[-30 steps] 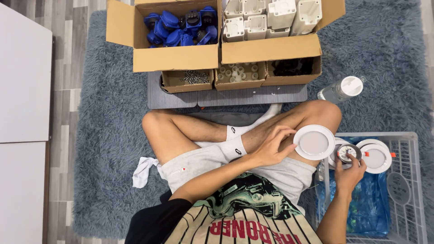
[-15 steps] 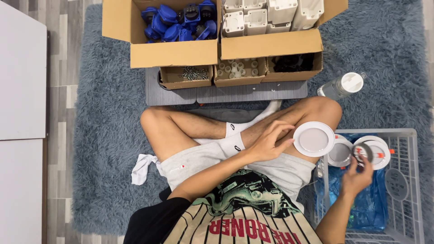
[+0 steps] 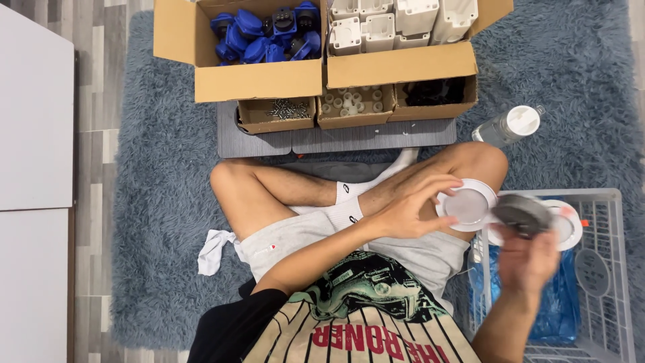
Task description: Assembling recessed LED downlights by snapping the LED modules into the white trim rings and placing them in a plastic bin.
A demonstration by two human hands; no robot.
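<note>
One grey disc [image 3: 523, 213], motion-blurred with its detail unreadable, sits pinched in the right hand [image 3: 531, 259]; the grip is closed on its lower edge. Just left of that grip, the left hand [image 3: 410, 208] clasps a white round fixture [image 3: 468, 206], frosted face up. Beneath lies a white wire basket [image 3: 615, 269], partly cut off.

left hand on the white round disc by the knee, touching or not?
Touching. The head view shows the left hand with fingertips curled over the rim of the white disc, no gap between them.
</note>
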